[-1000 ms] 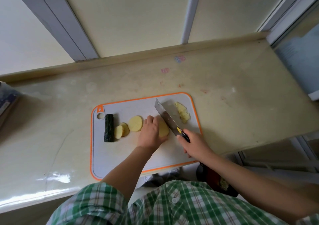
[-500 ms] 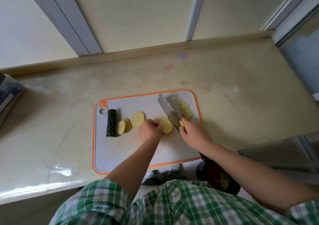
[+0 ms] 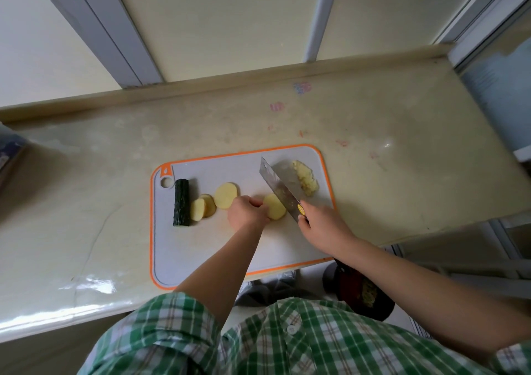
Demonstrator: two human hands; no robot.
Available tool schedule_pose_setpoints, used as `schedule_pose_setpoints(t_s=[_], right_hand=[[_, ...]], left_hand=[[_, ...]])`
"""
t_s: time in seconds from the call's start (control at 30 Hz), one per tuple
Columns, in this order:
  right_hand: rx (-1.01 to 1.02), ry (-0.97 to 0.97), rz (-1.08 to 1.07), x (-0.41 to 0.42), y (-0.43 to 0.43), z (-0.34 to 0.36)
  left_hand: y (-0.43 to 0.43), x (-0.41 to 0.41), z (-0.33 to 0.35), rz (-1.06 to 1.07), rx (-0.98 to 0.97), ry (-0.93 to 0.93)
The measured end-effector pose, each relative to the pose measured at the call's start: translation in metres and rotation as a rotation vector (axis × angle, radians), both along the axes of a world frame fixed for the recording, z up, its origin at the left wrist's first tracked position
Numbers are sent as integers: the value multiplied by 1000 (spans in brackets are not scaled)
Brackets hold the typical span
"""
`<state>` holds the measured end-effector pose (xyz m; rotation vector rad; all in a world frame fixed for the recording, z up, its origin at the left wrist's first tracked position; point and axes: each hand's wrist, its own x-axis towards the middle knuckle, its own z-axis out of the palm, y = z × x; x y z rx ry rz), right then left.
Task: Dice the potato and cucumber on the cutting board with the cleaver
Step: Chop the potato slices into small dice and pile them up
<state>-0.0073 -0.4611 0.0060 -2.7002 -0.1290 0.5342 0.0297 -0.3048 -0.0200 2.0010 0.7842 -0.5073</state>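
A grey cutting board [image 3: 201, 254] with an orange rim lies on the counter. On its left lies a dark green cucumber piece [image 3: 181, 198]. Beside it are overlapping potato slices [image 3: 202, 208] and one larger round slice [image 3: 225, 195]. My left hand [image 3: 247, 213] holds a potato slice [image 3: 275, 210] with curled fingers. My right hand [image 3: 323, 226] grips the cleaver [image 3: 280, 191] by its handle. The blade rests against that slice's right side. A heap of diced potato [image 3: 307, 181] lies to the right of the blade.
The pale stone counter [image 3: 402, 156] ends at a raised back ledge [image 3: 230, 82] below a window. A dark object [image 3: 8, 150] pokes in at the far left. Below the counter's front edge sits a dark bowl [image 3: 363, 292] with yellow scraps.
My left hand pulled back off the potato slice to its left edge, showing more of the slice. The cleaver stays beside the slice. The view has shifted slightly.
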Motion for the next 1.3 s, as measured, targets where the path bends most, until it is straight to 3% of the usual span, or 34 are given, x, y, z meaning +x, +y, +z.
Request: schedule_pose_setpoints(t_s=[0.5, 0.8, 1.3], right_hand=[[50, 62, -110, -2, 14, -22], [91, -32, -112, 6, 7, -10], [43, 65, -74, -3, 8, -7]], left_hand=[[1, 4, 3, -13, 6, 25], [4, 4, 1, -28, 1, 25], [5, 6, -4, -34, -14, 40]])
